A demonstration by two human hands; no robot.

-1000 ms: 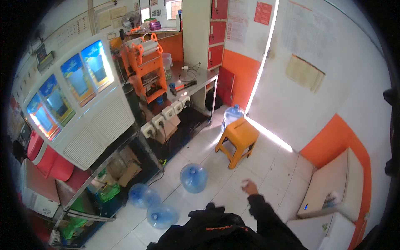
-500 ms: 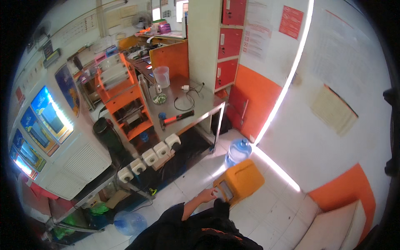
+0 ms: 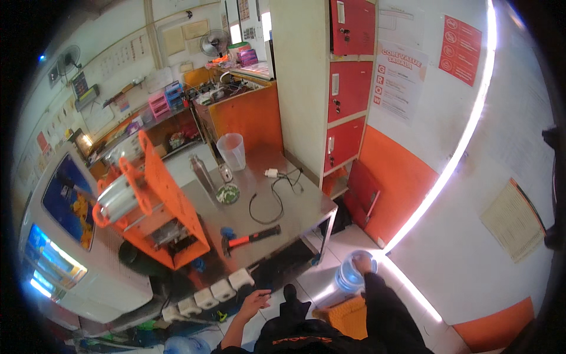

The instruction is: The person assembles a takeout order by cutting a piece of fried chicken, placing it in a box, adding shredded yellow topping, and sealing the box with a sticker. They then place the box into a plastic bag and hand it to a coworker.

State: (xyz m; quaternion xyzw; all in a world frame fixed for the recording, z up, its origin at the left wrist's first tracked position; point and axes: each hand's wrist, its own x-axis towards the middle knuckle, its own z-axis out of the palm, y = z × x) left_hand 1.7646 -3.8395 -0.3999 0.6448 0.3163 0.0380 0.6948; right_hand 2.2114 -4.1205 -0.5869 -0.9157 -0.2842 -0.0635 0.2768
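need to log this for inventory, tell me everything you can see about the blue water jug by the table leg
The blue water jug is a translucent, plastic-looking bottle standing upright on the white tiled floor, just right of the steel table's front leg. Seen from above, its rounded shoulder and neck show. The right hand rests on its top. How full it is cannot be told.

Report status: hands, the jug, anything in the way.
Right hand on top of blue water jug on the floor. Left hand open, empty. Orange stool beside jug.
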